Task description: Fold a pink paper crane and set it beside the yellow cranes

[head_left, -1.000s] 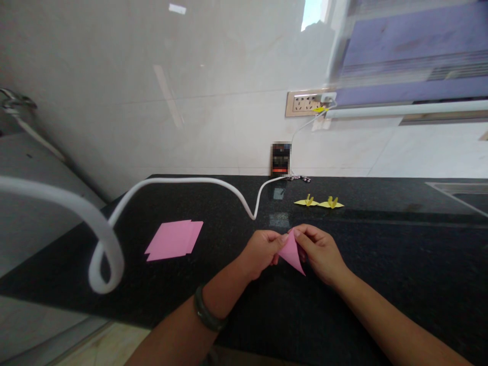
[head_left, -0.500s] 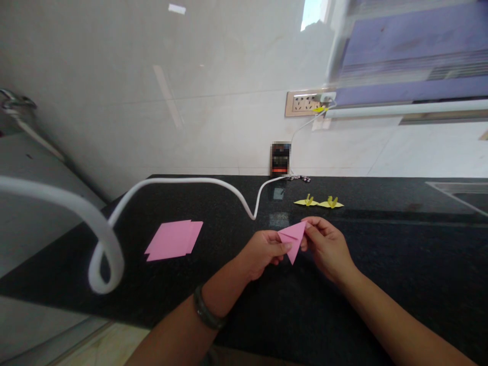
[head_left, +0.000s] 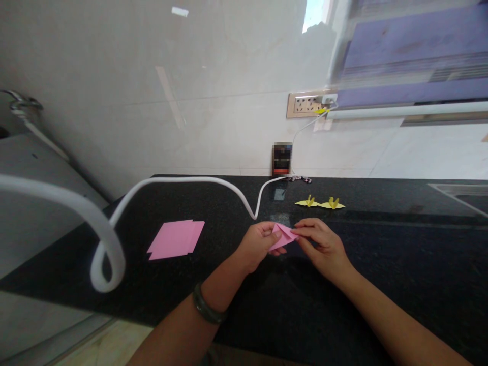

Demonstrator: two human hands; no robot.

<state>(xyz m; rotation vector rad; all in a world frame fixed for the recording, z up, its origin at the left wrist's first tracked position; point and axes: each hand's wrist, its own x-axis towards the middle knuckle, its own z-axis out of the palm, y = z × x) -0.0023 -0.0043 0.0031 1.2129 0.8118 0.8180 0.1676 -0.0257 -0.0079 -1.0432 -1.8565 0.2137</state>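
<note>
A small folded piece of pink origami paper point(head_left: 282, 237) is held above the dark countertop, between both hands. My left hand point(head_left: 259, 246) pinches its left side, the thumb lying on top and fingers underneath. The fingertips of my right hand point(head_left: 322, 244) close on its right corner. A crease and a slightly raised flap show on the upper face; the underside is hidden. Beyond the hands, two yellow folded paper cranes point(head_left: 319, 204) rest on the counter. Off to the left lies a stack of pink paper sheets point(head_left: 176, 239).
A thick white cable point(head_left: 190, 180) loops over the left of the black countertop point(head_left: 400, 284). A phone-like device point(head_left: 282, 159), pixelated, leans on the wall below a socket panel point(head_left: 305, 104). A sink edge point(head_left: 453, 195) shows at right.
The pink paper has turned in the hands: its point, which hung down toward me, now faces right. My right fingers have shifted onto that right corner.
</note>
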